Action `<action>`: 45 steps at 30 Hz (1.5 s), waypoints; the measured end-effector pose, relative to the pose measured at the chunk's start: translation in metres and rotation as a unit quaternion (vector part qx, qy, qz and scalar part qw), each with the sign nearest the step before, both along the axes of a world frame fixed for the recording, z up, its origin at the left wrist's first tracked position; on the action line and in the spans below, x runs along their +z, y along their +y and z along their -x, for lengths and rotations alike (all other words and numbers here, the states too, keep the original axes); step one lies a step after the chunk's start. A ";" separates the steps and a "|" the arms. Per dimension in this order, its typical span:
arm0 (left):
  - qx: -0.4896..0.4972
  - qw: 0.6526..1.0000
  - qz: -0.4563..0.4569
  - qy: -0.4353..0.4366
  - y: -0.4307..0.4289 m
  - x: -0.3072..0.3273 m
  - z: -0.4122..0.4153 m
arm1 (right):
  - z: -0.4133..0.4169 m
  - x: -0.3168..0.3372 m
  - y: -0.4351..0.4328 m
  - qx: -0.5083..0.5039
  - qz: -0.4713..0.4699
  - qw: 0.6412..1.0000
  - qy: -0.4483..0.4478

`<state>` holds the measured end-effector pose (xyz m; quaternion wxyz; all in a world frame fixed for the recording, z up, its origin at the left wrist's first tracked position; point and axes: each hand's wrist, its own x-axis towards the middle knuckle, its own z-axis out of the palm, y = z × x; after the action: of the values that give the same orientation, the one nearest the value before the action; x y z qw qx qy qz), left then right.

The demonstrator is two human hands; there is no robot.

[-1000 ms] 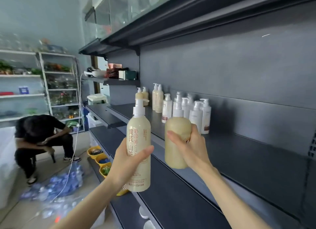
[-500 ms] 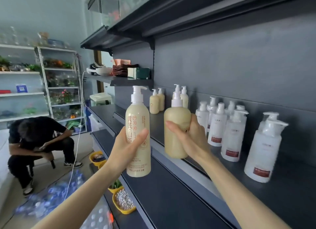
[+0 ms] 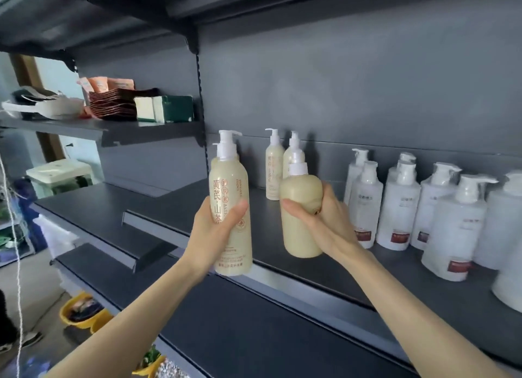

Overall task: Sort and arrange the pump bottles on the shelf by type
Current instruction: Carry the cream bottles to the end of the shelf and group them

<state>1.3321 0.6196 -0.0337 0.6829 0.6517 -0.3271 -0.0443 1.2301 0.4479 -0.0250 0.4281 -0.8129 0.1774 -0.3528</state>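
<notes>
Before the dark grey shelf (image 3: 93, 208), beside white pump bottles (image 3: 401, 208), the left hand (image 3: 214, 231) wraps a cream pump bottle (image 3: 230, 185) with orange lettering. The right hand (image 3: 324, 225) clasps a second cream bottle (image 3: 300, 197), plain side outward. Both bottles are nearer the shelf than 0.5 s ago.

Your left hand (image 3: 214, 231) holds a pump bottle (image 3: 230, 197) upright, left of the second bottle (image 3: 300, 231) in your right hand (image 3: 322, 225). Both are held at the shelf (image 3: 310, 273) front, not touching. Behind them, two bottles (image 3: 274, 168) stand by the back wall. To the right, a cluster of bottles (image 3: 401, 208) stands on the same shelf. Up left, a higher shelf (image 3: 84, 129) carries stacked packets (image 3: 113, 103), with a box (image 3: 172, 109) on their right.
</notes>
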 end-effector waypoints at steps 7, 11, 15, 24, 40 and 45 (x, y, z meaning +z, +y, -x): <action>-0.091 0.995 -0.007 -0.032 -0.044 0.000 -0.076 | -0.055 0.001 -0.024 -0.081 0.001 0.997 -0.003; -0.114 0.993 0.002 -0.022 -0.071 -0.015 -0.113 | -0.084 -0.006 -0.038 -0.102 -0.005 0.995 0.011; -0.143 0.989 -0.018 -0.011 -0.099 -0.022 -0.153 | -0.106 -0.005 -0.051 -0.134 0.002 0.991 0.011; -0.231 0.971 -0.056 0.018 -0.146 -0.024 -0.196 | -0.124 -0.006 -0.060 -0.193 0.004 0.981 0.007; -0.358 0.927 -0.097 -0.045 -0.080 -0.008 -0.280 | -0.188 -0.001 0.036 -0.273 -0.006 0.960 -0.061; -0.377 0.921 -0.095 -0.016 -0.038 -0.024 -0.323 | -0.243 -0.014 0.065 -0.205 -0.038 0.976 -0.059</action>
<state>1.6548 0.5818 -0.0574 0.5450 0.5430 -0.5537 -0.3186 1.4732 0.5134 -0.0395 0.3875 -0.7202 0.3279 -0.4728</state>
